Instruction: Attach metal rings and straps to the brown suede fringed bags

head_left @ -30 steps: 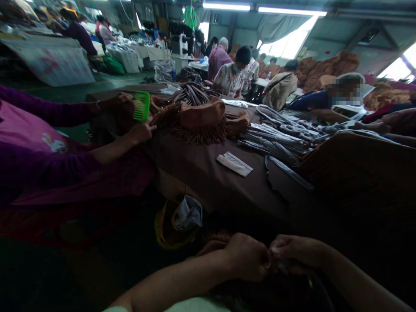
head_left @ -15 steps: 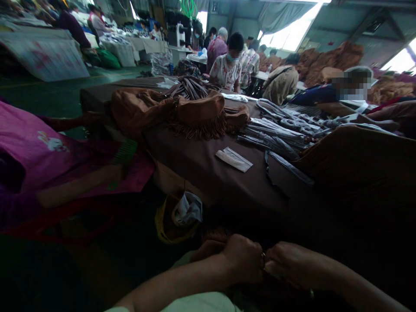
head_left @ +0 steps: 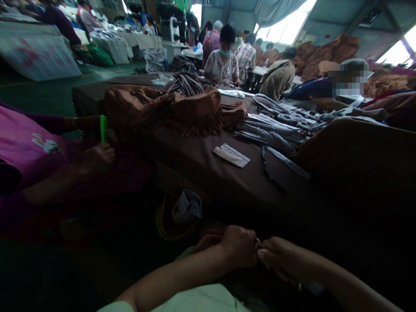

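My left hand [head_left: 237,248] and my right hand [head_left: 283,259] meet knuckle to knuckle at the bottom of the view, below the near edge of the brown work table [head_left: 201,167]. Both are closed in a pinch on something small and dark between them, with a glint of a metal ring at the meeting point. What they hold is too dark to name. Dark material lies under my hands in my lap.
A co-worker in a pink top [head_left: 39,151] sits at the left, holding a green comb [head_left: 103,128] by a fringed brown suede bag [head_left: 182,110]. A white packet [head_left: 231,155], wrapped straps [head_left: 276,130] and a yellow-rimmed bin [head_left: 177,214] lie ahead. More people work behind.
The co-worker's comb came down from the bag to beside their lap. My hands stayed pinched together, shifting slightly left and up in the frame.
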Action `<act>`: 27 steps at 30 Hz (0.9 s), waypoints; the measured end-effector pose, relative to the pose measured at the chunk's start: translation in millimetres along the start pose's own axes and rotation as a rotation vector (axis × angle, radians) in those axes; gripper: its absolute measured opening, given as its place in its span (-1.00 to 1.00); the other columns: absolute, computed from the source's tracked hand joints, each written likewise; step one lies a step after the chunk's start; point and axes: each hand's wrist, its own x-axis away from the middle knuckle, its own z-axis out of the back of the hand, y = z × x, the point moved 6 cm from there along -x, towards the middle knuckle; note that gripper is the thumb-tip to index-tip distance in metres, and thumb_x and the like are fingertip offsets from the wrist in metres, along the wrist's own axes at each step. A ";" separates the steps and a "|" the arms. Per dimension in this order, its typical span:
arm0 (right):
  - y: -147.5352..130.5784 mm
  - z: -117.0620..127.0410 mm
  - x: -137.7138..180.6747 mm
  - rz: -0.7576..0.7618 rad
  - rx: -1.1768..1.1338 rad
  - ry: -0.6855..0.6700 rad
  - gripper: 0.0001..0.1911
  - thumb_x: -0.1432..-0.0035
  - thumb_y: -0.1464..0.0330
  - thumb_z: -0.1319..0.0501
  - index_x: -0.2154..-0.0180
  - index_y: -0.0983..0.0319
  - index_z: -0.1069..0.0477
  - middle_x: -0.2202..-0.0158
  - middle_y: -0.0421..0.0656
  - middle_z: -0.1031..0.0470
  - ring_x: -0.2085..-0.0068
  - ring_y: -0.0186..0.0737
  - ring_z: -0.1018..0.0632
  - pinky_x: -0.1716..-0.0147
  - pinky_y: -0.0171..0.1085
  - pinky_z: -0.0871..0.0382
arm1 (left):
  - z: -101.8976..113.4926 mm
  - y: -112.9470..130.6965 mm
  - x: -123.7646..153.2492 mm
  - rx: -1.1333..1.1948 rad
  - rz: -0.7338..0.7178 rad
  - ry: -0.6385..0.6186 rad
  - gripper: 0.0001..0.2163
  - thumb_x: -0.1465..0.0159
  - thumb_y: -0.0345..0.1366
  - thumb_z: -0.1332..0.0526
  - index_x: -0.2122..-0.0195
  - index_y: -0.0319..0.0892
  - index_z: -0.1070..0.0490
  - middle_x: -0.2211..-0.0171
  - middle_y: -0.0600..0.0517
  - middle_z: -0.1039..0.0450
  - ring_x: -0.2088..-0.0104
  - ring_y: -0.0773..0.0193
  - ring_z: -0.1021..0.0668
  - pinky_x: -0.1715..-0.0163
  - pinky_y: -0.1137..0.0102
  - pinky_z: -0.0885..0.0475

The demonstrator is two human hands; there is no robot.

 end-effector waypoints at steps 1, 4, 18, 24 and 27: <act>-1.9 4.0 0.7 -0.016 0.015 -0.038 -0.45 -0.09 -0.15 -0.02 0.48 0.22 -0.22 0.73 -0.34 -0.22 0.76 -0.50 -0.18 0.78 -0.47 -0.03 | 2.6 -0.1 1.4 0.022 0.001 -0.004 -0.74 -0.16 -0.13 -0.13 0.28 -0.20 -0.45 0.32 -0.12 -0.56 0.31 0.00 -0.61 0.34 0.25 -0.49; -14.2 22.0 5.3 -0.056 0.163 -0.010 -0.43 -0.12 -0.16 0.01 0.44 0.23 -0.27 0.67 -0.27 -0.32 0.72 -0.44 -0.27 0.74 -0.43 -0.11 | 15.7 0.7 6.8 0.117 -0.017 0.017 -0.56 -0.09 0.00 -0.23 0.09 -0.17 -0.38 0.26 -0.07 -0.55 0.26 0.00 -0.60 0.30 0.26 -0.48; -75.7 41.7 9.6 0.174 0.535 0.483 -0.43 -0.27 -0.05 0.11 0.07 0.22 -0.39 0.19 -0.03 -0.52 0.23 -0.15 -0.53 0.32 -0.28 -0.30 | 39.2 3.2 21.8 0.351 -0.133 0.126 -0.67 -0.33 -0.05 -0.02 0.02 -0.10 -0.36 0.21 0.02 -0.49 0.21 0.17 -0.54 0.25 0.38 -0.37; -17.6 64.9 49.2 0.298 -0.128 0.151 -0.34 -0.05 -0.07 -0.20 0.04 0.33 -0.34 0.41 -0.20 -0.43 0.45 -0.32 -0.44 0.48 -0.37 -0.29 | 42.1 -25.3 19.4 0.894 -0.056 0.213 -0.67 -0.32 0.01 -0.02 0.18 -0.16 -0.28 0.38 0.12 -0.35 0.38 0.37 -0.40 0.36 0.50 -0.31; 4.0 82.1 81.0 0.330 -0.105 0.172 -0.48 -0.02 -0.03 -0.25 0.30 0.34 -0.44 0.47 -0.21 -0.40 0.46 -0.35 -0.39 0.49 -0.39 -0.24 | 44.1 -38.8 12.4 1.143 -0.048 0.264 -0.65 -0.30 0.05 -0.02 0.20 -0.17 -0.23 0.42 0.13 -0.28 0.44 0.41 -0.36 0.42 0.53 -0.30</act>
